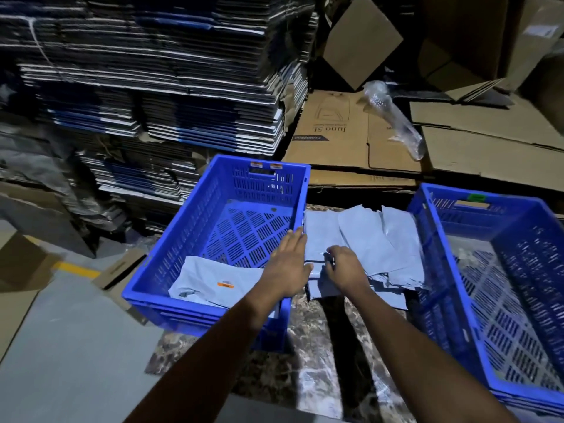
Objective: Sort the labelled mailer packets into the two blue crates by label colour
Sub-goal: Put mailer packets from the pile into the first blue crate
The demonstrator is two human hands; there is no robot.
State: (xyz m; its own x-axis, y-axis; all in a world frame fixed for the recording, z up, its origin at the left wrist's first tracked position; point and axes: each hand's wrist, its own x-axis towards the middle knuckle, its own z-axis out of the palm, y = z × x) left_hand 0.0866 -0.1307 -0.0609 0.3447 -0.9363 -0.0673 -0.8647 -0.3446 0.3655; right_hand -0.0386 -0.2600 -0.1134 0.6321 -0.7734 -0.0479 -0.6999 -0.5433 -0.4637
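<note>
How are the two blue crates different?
The left crate holds a grey packet with an orange label; no labelled packet shows in the right crate. The left crate has orange stickers on its far rim, the right crate a green one. Both are blue and slotted.

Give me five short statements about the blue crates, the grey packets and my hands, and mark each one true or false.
1. The left blue plastic crate holds a grey mailer packet with an orange label. True.
2. The pile of grey mailer packets lies inside the right blue plastic crate. False: it lies on the marbled surface between the two crates.
3. The left hand has straight fingers over the left crate's rim. True.
4. The right hand is lifting a cardboard box. False: its curled fingers are on a packet in the pile.
5. The right crate carries an orange sticker on its far rim. False: that sticker is green.
</note>
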